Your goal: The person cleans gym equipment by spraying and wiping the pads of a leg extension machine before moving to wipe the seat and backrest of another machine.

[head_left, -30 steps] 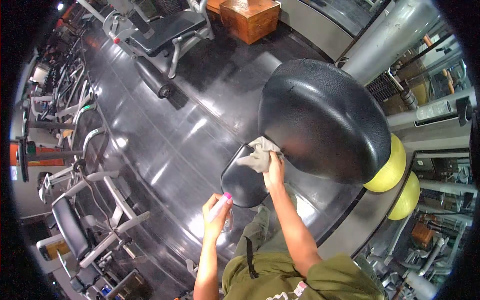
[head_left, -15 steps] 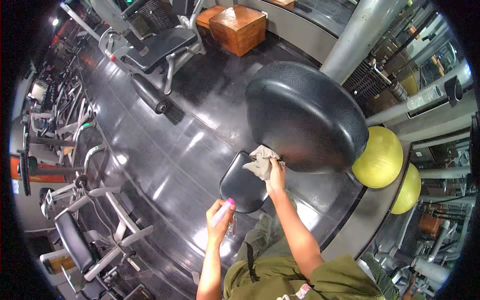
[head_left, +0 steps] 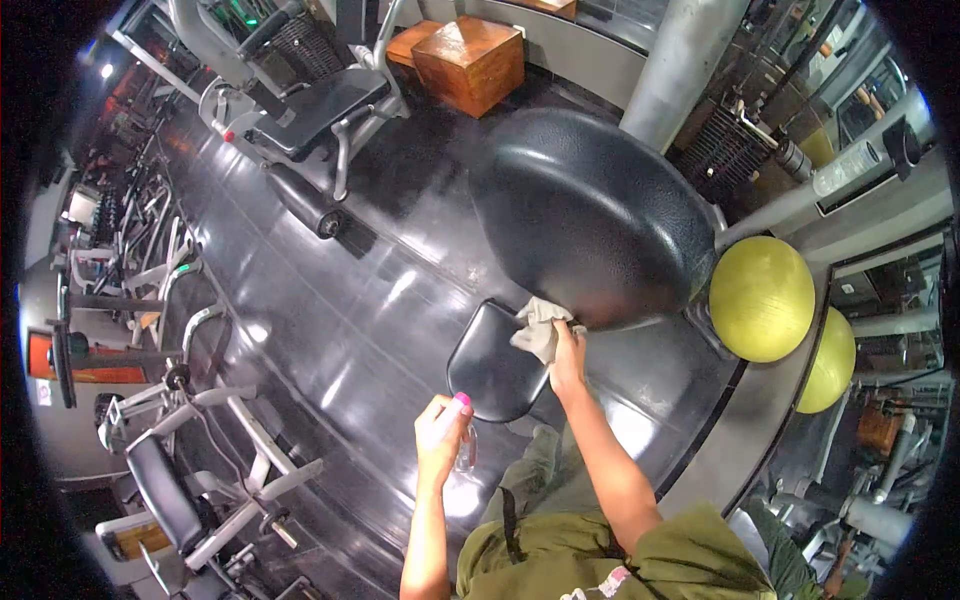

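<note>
My left hand (head_left: 440, 440) is wrapped round a clear bottle (head_left: 466, 450) with a pink top, low in front of my body. In my right hand (head_left: 568, 362) is a crumpled light grey cloth (head_left: 540, 328), at the lower edge of a large black padded backrest (head_left: 590, 220). Whether the cloth touches the pad is hard to tell. Below and left of the cloth lies a smaller black padded seat (head_left: 495, 365), partly covered by the cloth.
A yellow ball (head_left: 762, 298) rests at the right beside a mirror. Wooden boxes (head_left: 468, 65) stand at the top. A bench machine (head_left: 320, 110) is at upper left, another padded bench (head_left: 168, 490) at lower left. A thick grey post (head_left: 685, 75) rises behind the backrest.
The view has shifted slightly, and the backrest appears further left and up. My right hand with the cloth appears a little further right. Both hands keep their hold.
</note>
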